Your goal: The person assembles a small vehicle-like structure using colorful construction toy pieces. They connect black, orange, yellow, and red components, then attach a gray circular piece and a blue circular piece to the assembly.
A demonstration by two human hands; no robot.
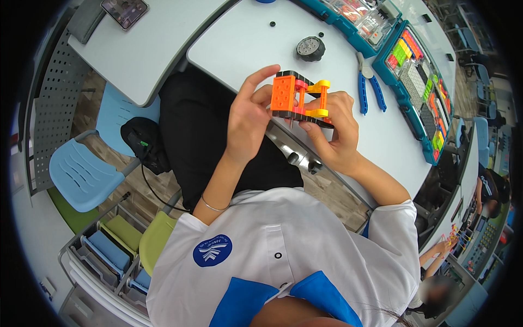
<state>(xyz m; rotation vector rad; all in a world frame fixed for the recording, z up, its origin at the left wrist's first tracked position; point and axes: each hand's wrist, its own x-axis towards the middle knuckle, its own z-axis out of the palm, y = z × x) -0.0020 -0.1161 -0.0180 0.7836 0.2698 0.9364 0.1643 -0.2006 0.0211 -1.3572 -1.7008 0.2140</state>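
A small toy assembly [283, 94] of orange, black, yellow and red building pieces is held up just above the table's near edge. My left hand [248, 117] grips its left end, with the index finger stretched up past the orange block. From the right, the fingers of my right hand [339, 128] wrap behind the yellow and black end, the thumb at its lower edge. A thin metal pin sticks out below the assembly. Beyond my hands, a black wheel with a grey hub [310, 49] rests on the white table [234, 41].
Blue-handled pliers [371, 87] lie right of my hands. Past them stands an open teal case [406, 103] of coloured parts, with another teal case [359, 32] behind. Small black pieces [272, 24] sit near the wheel. A phone [125, 11] lies on the left table; blue chairs [84, 174] stand left.
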